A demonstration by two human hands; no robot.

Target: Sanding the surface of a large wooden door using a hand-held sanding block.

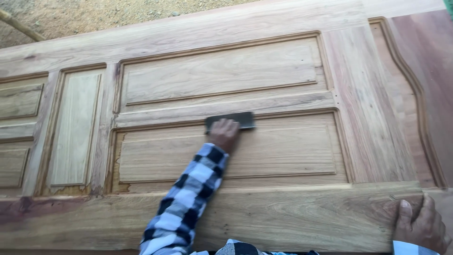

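Sanding pad (233,120) on door (283,61), ground (94,14) behind

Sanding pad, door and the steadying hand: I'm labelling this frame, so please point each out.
Sanding pad (241,119): head view, on its dark right end, clear of the fingers.
Door (222,75): head view, on the upper raised panel.
Right hand (420,226): head view, on its back, at the door's near edge.

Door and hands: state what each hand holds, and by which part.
The left hand presses a dark flat sanding pad against the wooden door, covering the pad's left end. The right hand grips the door's near edge at its right corner.
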